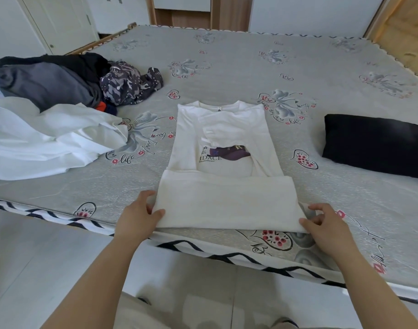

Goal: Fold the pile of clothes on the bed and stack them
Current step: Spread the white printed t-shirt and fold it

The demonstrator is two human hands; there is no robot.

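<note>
White cloth lies crumpled at the far left of the bed (227,55), a loose white garment (49,141) spreading toward the middle, and just behind it sits the pile of clothes (61,79): dark grey and black pieces with a patterned dark item (129,83) at its right end. The bed is covered by a grey sheet printed with flowers, hearts and writing, edged in a black zigzag. Near the front edge, the left hand (139,214) pinches the lower left corner of a white shirt (227,186), thumb on top and fingers tucked under the cloth. The shirt lies flat in the middle of the bed, collar away from the person, sleeves folded in over a printed picture on the chest, and its lower part is doubled up toward the print. The right hand (326,224) grips the lower right corner the same way, thumb over the fold, fingers curled at the edge. Farther right, well apart from the shirt, rests a folded black garment (374,143).
</note>
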